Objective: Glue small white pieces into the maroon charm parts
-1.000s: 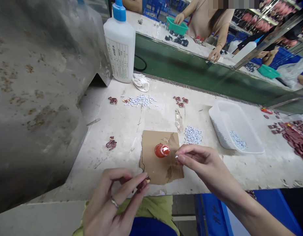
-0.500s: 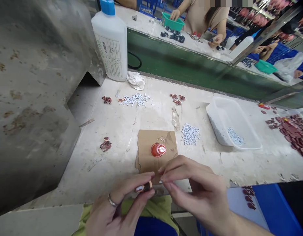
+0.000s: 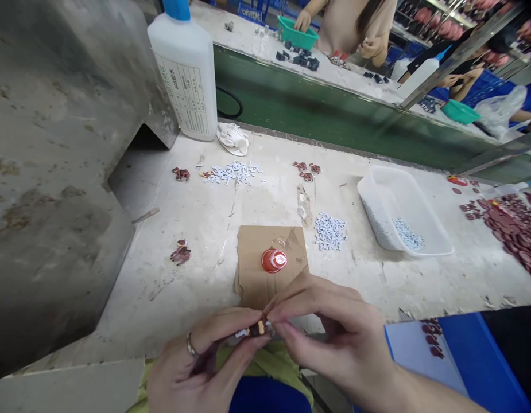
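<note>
On the wearer's side of the cardboard sheet (image 3: 247,246), the left hand (image 3: 200,358) pinches a small brown figurine (image 3: 255,329) between thumb and fingers. The right hand (image 3: 338,330) holds a tiny pale piece (image 3: 268,324) in a narrow pinch at the figurine's right end; contact is unclear. The figurine looks light and stiff, best held by its sides; the pale piece seems easily dropped, suiting fingertips.

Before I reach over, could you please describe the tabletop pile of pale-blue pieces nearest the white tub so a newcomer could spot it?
On the whitish worktable, find the torn-edged cardboard. The pale-blue pile lies just right of it, between it and the white plastic tub. It is packed more tightly than the scattered pile closer to the glue bottle.
</note>
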Available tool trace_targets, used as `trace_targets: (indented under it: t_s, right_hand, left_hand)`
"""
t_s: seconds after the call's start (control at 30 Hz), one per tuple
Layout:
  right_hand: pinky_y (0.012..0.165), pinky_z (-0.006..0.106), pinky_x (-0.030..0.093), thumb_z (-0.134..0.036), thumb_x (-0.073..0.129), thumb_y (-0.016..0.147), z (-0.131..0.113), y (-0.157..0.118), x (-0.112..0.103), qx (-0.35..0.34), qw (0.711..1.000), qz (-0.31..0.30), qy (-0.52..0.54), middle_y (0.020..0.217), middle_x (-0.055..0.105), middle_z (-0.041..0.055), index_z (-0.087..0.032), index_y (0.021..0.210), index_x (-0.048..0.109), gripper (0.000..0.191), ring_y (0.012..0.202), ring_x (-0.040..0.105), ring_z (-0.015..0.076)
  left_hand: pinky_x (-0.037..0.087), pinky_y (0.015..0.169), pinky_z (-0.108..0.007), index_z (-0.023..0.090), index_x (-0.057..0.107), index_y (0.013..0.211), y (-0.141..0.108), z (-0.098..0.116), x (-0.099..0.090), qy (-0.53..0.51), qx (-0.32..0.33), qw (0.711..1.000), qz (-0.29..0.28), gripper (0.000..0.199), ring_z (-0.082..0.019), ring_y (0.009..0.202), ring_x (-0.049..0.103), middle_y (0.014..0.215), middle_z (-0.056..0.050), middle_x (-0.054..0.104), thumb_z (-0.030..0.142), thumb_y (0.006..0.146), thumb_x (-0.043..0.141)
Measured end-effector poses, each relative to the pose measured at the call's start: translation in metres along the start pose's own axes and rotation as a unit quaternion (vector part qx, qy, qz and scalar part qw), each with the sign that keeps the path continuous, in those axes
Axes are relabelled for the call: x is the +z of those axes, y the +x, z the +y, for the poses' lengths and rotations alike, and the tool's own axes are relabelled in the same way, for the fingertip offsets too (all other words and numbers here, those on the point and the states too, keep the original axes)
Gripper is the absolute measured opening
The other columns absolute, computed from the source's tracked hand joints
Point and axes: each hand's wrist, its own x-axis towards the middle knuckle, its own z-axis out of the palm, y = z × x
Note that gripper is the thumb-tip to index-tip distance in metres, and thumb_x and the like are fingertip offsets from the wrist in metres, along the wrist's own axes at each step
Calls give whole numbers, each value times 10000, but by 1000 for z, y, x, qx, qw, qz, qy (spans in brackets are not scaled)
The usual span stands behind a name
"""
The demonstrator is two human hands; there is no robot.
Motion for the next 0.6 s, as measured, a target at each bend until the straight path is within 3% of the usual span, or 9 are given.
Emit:
trace_targets:
  t_s: [0.27,0.4,0.5,0.6]
  right_hand:
    - [705,246,681,-79,668,928,-5,-9,-8,-53,990,-60,-112,943,782,46,-290,1152,750,319,792,775,177]
    - [789,297,696,-109,560,1006,4,-19,-11,-182,953,-81,-227,1065,790,138,-172,1474,588,474,954,785,239]
    - [767,305,703,-143,440,1055,11,-22,-13,-268,921,-66,-274,1018,804,144,-113,1608,411,555,1025,781,254]
    - [775,295,701,-111,544,1002,9,-21,-14,-248,926,-85,-270,1036,803,139,-129,1569,477,571,980,789,247]
  left_hand:
    - [580,737,-34,369,818,781,6,-4,-7,39,43,998,-32,240,-52,676,746,784,113,782,138,718,799]
    - [594,744,-63,417,820,858,13,-3,-15,66,43,993,-92,299,-89,717,773,835,122,790,154,718,843]
    - [610,742,-102,415,824,871,16,-4,-20,48,32,991,-122,303,-125,731,781,851,99,793,141,742,822]
    - [604,716,-91,371,833,862,17,-5,-23,27,21,990,-135,261,-140,703,777,828,65,792,138,744,833]
